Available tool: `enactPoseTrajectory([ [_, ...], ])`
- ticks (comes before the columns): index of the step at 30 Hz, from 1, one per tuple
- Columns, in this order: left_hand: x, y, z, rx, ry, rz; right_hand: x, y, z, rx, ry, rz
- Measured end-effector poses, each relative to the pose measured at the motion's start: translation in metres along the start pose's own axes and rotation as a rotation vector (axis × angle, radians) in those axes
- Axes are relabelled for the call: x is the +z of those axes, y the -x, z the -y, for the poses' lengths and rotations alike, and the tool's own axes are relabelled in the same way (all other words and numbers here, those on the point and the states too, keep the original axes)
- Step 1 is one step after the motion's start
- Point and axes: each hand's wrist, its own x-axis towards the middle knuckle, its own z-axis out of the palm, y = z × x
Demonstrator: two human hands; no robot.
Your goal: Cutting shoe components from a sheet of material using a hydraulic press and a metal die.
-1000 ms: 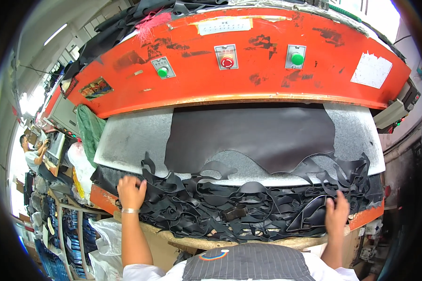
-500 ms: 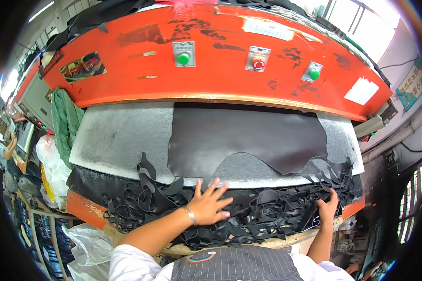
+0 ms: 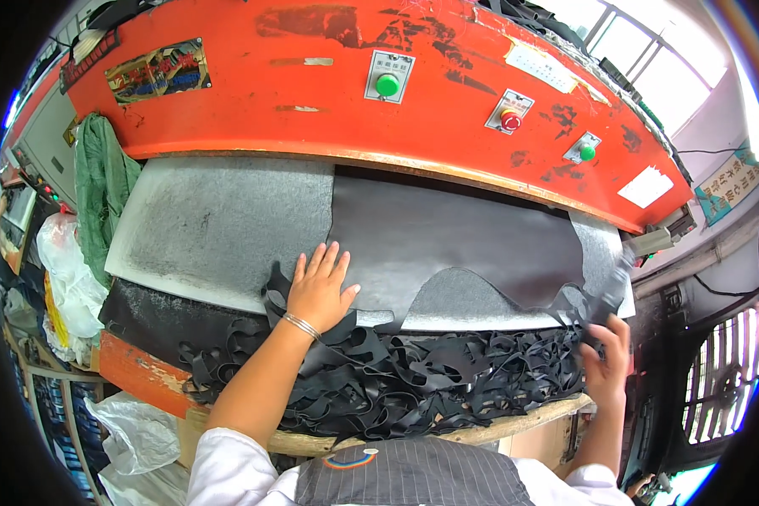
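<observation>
A dark sheet of leather (image 3: 455, 244) lies on the grey cutting pad (image 3: 211, 228) under the orange press head (image 3: 329, 93). My left hand (image 3: 319, 288) rests flat, fingers spread, on the sheet's near left corner at the pad's front edge. My right hand (image 3: 607, 358) grips the sheet's ragged right edge near the pad's right end. A heap of black leather offcuts (image 3: 379, 379) lies along the front of the bed between both hands.
The press head carries two green buttons (image 3: 387, 84) and a red button (image 3: 509, 120). A green cloth (image 3: 101, 185) hangs at the left, white plastic bags (image 3: 72, 282) below it. A window grille (image 3: 717, 371) stands at the right.
My left hand has moved forward from the offcut heap onto the leather sheet's left corner. My right hand has shifted up to the sheet's right edge. The view has turned left.
</observation>
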Motion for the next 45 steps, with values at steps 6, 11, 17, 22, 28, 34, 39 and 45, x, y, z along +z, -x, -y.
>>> enactPoseTrajectory([
  [6,-0.001,0.016,0.004,-0.008,0.129,-0.023,0.113,-0.112,0.064,-0.646,-0.02,0.437],
  [11,-0.008,0.026,0.009,0.035,0.217,-0.059,0.203,-0.159,0.075,-0.886,0.002,0.646],
  [17,-0.01,0.025,0.016,-0.003,0.28,-0.044,0.235,-0.178,0.076,-1.003,0.085,0.759],
  [22,-0.013,0.006,0.025,-0.048,0.438,0.021,0.235,-0.174,0.061,-0.979,0.079,0.67],
  [28,0.008,-0.063,0.053,-0.184,0.508,-0.079,0.257,-0.123,0.027,-0.048,-0.051,0.071],
  [34,0.037,-0.094,0.048,-0.185,0.245,-0.055,0.269,-0.126,-0.001,0.219,-0.155,0.181],
  [39,0.034,-0.094,0.05,-0.175,0.239,-0.027,0.277,-0.128,-0.005,0.142,-0.221,0.054],
  [45,0.036,-0.096,0.054,-0.173,0.31,-0.052,0.28,-0.125,-0.017,0.038,-0.139,0.026],
])
